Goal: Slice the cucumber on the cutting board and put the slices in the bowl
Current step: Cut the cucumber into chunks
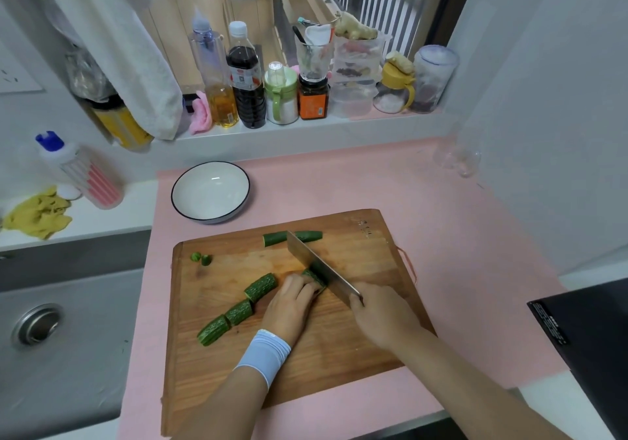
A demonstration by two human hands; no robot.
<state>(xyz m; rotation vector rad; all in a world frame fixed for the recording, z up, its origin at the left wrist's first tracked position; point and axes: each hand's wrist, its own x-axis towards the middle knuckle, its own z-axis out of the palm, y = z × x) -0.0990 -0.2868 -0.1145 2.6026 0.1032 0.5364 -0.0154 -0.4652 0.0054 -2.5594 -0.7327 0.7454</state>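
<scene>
A wooden cutting board [339, 354] lies on the pink counter. My left hand [289, 303] presses down a cucumber piece [314, 277] in the board's middle. My right hand [380, 314] grips the handle of a cleaver [319, 266], whose blade rests against that piece. Three cut cucumber chunks [238, 310] lie in a diagonal row to the left. A longer cucumber section [293, 237] sits at the board's far edge, partly behind the blade. Two small end bits [201, 258] lie at the far left corner. A white bowl [178, 195] with a dark rim stands empty beyond the board.
A steel sink [37, 324] lies left of the board. Bottles and jars [244, 79] crowd the window sill. A dish soap bottle [81, 171] and yellow cloth [37, 215] sit at the left. A black appliance [584, 334] occupies the right edge.
</scene>
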